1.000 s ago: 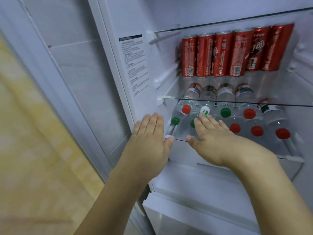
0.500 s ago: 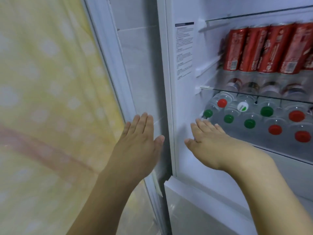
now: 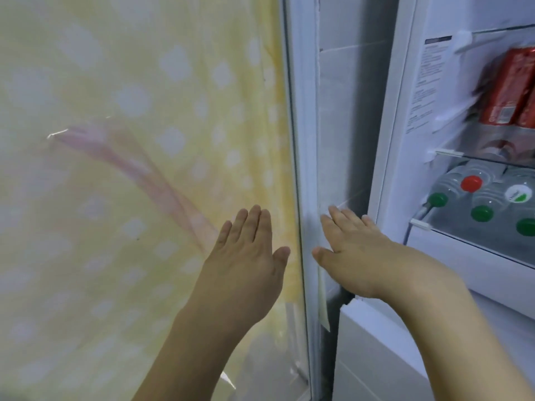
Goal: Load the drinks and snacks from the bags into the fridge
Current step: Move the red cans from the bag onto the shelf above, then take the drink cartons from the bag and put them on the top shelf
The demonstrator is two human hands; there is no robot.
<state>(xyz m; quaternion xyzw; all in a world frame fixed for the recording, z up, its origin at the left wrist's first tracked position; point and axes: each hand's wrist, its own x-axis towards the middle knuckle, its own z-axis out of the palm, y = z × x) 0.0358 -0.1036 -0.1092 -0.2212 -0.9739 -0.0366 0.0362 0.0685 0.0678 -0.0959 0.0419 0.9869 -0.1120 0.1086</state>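
Observation:
The open fridge fills the right side. Red cans stand on its upper glass shelf. Below them lie clear bottles with red and green caps facing out. My left hand is held flat with straight fingers in front of the yellow fabric, holding nothing. My right hand is also flat and empty, fingers straight, over the white frame strip left of the fridge opening; whether it touches is unclear.
A yellow cloth with white dots covers the whole left side. A white vertical frame and a grey tiled wall strip separate it from the fridge. A white drawer front sits below the shelves.
The view has swung left, away from the fridge shelves toward the yellow cloth. Both hands moved left with it, off the bottle shelf, staying flat and empty.

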